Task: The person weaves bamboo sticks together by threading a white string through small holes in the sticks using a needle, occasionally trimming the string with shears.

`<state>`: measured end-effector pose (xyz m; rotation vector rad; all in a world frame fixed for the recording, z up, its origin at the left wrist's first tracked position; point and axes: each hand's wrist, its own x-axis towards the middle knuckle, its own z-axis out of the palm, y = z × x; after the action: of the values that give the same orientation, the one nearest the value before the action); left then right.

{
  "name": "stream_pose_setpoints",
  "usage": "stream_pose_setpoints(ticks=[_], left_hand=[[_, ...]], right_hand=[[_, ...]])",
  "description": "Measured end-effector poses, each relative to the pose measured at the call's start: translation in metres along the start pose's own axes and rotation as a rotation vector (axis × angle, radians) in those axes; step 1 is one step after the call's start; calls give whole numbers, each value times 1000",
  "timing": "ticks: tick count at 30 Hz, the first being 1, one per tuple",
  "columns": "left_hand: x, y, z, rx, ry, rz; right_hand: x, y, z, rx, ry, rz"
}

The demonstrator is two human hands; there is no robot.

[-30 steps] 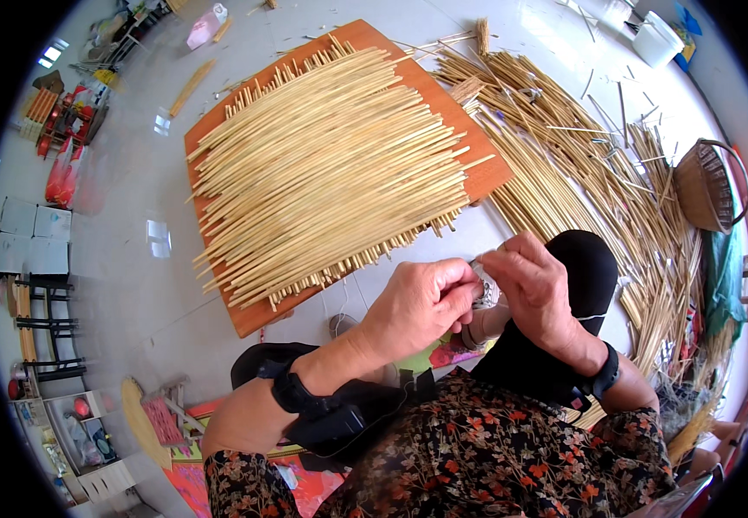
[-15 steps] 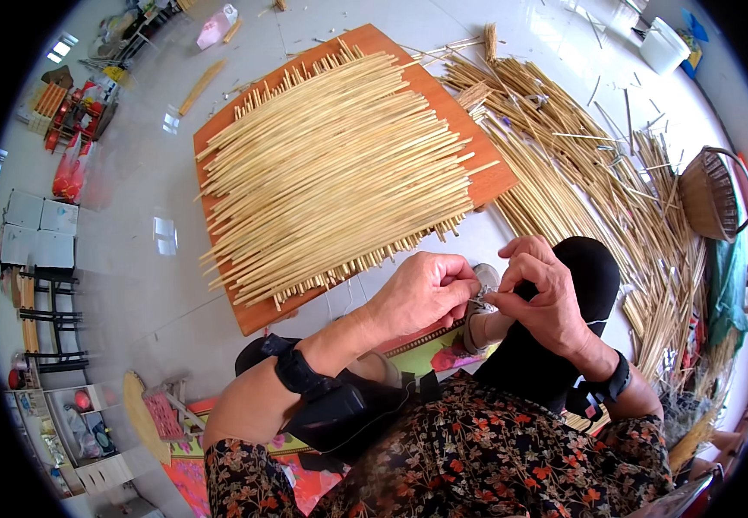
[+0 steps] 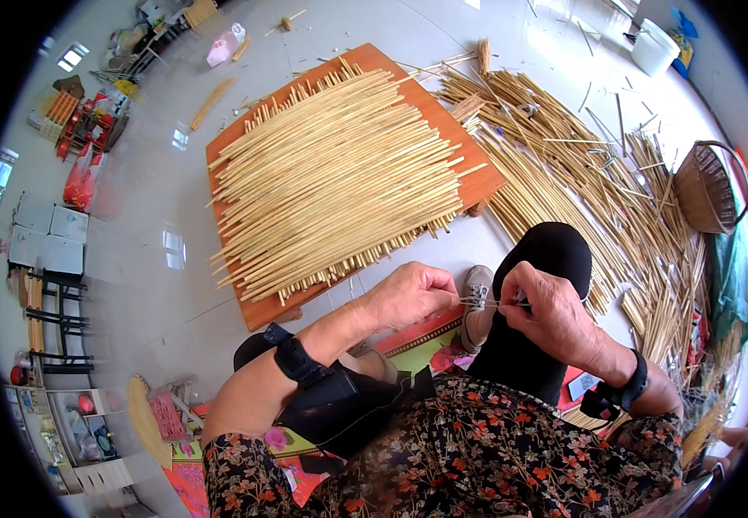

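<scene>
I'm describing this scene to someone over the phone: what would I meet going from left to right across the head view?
White boxes → pink bag → left hand → thread → right hand → white bucket → wicker basket.

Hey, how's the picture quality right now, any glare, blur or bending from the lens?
Head view: bright window-like reflections on the floor, with glare at upper right; head view: left hand and right hand fairly sharp, the thread between them thin but visible; head view: shirt partly smeared; head view: fisheye bending toward the rim, corners black.
</scene>
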<state>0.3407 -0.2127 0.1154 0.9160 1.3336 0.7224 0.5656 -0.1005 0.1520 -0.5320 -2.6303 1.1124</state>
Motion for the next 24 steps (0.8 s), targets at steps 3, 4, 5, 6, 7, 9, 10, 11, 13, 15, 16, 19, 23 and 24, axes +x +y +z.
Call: stream_pose_setpoints(ticks=[3, 4, 5, 6, 7, 9, 10, 11, 13, 15, 16, 19, 23, 24], left_hand=[[-20, 8, 11, 16, 19, -19], [-26, 9, 13, 37, -13, -38], [-33, 10, 13, 58, -45, -57], [-40, 11, 11, 79, -76, -77], [-50, 13, 9, 99, -68, -73], [-61, 21, 1, 147, -77, -53], [-67, 22, -11, 191, 3, -69], [-71, 26, -28, 237, 76, -81], [-73, 29, -77, 274, 230, -96], [-30, 39, -131, 297, 314, 59], [-46, 33, -161, 323, 449, 25], [-45, 11, -235, 409, 600, -58], [22, -36, -303, 613, 813, 273], [41, -44, -311, 683, 822, 325]], right_hand=[[-8, -11, -6, 2, -53, -62], [-10, -15, -10, -5, -70, -82], [-9, -20, -14, 9, -99, -130], [-4, -25, -19, 24, -129, -177], [4, -30, -24, 46, -167, -232], [27, -45, -45, 0, -159, -197], [42, -50, -50, -11, -137, -175], [61, -51, -57, -32, -128, -172], [106, -60, -72, -108, -150, -95], [139, -59, -104, -320, -91, -42], [178, -44, -92, -235, -142, -65], [289, -9, -68, -93, -157, -14], [430, 47, -33, -21, -117, 76], [456, 71, -19, 10, -103, 106]])
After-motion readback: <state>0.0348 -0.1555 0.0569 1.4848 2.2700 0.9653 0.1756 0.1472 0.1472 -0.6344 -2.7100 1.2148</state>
